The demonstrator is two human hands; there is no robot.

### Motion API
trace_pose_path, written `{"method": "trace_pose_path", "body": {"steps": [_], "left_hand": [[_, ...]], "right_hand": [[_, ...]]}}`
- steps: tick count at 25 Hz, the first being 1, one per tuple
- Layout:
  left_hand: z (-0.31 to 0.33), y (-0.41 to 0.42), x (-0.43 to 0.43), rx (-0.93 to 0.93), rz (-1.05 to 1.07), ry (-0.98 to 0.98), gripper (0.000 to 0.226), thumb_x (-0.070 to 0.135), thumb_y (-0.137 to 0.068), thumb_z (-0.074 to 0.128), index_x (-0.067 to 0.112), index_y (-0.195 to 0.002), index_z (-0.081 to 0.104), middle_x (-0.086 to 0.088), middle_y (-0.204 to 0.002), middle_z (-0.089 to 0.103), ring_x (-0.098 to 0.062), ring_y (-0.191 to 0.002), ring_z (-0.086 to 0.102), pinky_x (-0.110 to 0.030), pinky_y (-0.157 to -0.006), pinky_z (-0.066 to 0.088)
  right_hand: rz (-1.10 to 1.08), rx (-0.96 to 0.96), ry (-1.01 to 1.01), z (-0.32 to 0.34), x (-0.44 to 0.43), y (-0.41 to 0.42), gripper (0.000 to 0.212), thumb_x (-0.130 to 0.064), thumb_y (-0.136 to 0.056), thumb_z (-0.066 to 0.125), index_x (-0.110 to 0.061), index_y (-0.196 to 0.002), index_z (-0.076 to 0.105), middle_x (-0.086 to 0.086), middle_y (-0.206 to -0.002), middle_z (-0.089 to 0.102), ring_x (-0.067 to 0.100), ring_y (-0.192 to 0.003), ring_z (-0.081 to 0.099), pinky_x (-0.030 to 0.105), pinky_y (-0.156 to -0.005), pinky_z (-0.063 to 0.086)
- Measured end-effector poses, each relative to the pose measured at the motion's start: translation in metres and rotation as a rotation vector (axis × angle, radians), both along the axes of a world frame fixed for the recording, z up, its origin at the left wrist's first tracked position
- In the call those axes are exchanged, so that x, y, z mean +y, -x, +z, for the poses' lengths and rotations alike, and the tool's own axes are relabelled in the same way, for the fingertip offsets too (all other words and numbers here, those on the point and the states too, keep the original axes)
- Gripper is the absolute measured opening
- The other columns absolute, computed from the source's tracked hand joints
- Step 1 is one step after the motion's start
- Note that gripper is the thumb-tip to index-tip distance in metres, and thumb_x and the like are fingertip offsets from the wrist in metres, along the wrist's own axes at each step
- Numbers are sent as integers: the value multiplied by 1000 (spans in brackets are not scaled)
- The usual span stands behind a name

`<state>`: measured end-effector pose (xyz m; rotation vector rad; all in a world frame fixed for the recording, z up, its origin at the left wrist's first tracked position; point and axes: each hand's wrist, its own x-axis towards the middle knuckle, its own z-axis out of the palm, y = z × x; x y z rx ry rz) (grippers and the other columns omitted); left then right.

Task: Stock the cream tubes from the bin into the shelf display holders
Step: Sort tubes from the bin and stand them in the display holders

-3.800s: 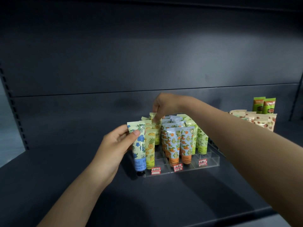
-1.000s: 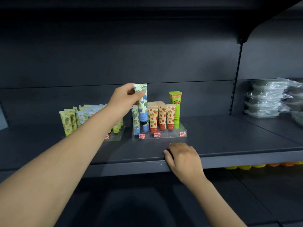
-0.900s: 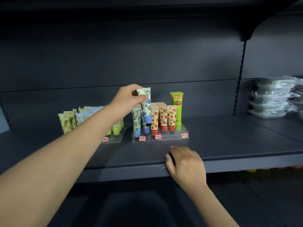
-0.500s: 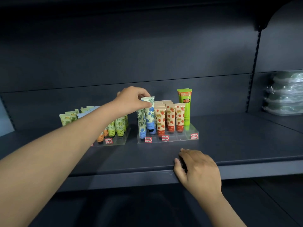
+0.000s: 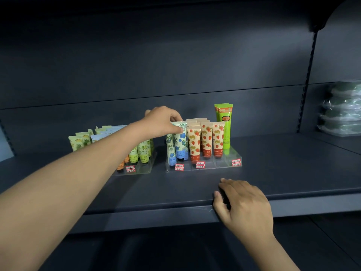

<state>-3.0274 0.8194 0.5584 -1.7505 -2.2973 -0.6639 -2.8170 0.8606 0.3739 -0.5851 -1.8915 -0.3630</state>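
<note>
**Seating the blue-flower tube**
My left grip pinches the top of the blue-flower tube, which stands cap-down directly below it at the clear holder's left end. I should press straight down, keep it upright, then release. My right grip rests slack on the shelf lip.

On your far right, a stack of plastic-wrapped green packs sits on the neighbouring shelf. A slotted upright stands between it and the dark back panel facing you.
</note>
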Motion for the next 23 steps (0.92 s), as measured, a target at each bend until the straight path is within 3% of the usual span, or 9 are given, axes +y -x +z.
{"method": "trace_pose_path", "body": {"steps": [5,11,16,20,23], "left_hand": [[0,7,6,-35,-50,53,11,36,-74,74,34,-83,68,13,-93,69,-12,-98,60,-44,-102,38],[-7,10,13,-62,-66,80,16,33,-77,73,31,-92,68,22,-80,62,-5,-96,60,-44,-105,36],[-7,14,13,-79,-103,72,13,34,-76,73,35,-88,67,23,-81,64,-4,-97,60,-45,-106,35],[-5,12,7,-63,-94,21,7,38,-78,69,37,-84,65,21,-88,65,-5,-99,59,-40,-107,31],[-5,5,-3,34,-26,-72,10,38,-87,60,33,-94,65,19,-94,62,-7,-105,55,-31,-94,22]], "right_hand": [[-4,14,-24,-2,1,0,35,-32,-83,48,-9,-74,73,2,-84,74,20,-74,70,29,-63,52],[-16,13,-20,-2,0,0,35,-33,-83,48,-10,-75,74,1,-85,74,19,-75,70,29,-64,51],[-16,22,-20,-2,1,0,43,-35,-90,41,-10,-75,73,2,-85,74,20,-75,70,30,-63,51],[-33,-4,2,-1,0,1,35,-33,-83,48,-10,-74,73,2,-84,74,21,-73,69,30,-62,51],[-46,-29,45,1,-2,-1,35,-35,-84,46,-11,-75,71,1,-84,73,21,-71,67,29,-61,49]]}}
